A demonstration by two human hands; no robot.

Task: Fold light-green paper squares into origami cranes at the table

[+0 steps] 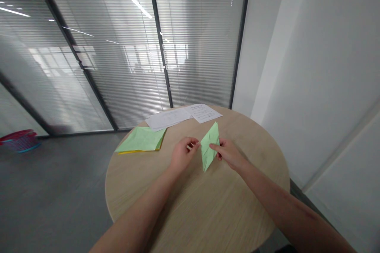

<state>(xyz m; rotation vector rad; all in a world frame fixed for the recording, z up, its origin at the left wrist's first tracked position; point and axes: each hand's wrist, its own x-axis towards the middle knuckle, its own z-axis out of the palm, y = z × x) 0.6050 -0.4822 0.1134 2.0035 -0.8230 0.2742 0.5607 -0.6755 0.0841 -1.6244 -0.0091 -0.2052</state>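
Left hand (181, 153) and right hand (229, 154), fingers curled, pinch a folded paper (209, 148) between them. A green stack (141, 140) lies left of the left hand; white sheets (182, 117) lie beyond.

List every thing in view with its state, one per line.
Folded green paper: creased into a long pointed shape, held between both hands.
Left hand: fingertips pinched at the paper's left edge.
Right hand: pinching the paper's right side.
Stack of green sheets: flat, unfolded, yellow underneath.
White printed sheets: flat, overlapping.
Pink basket: upright on the floor.
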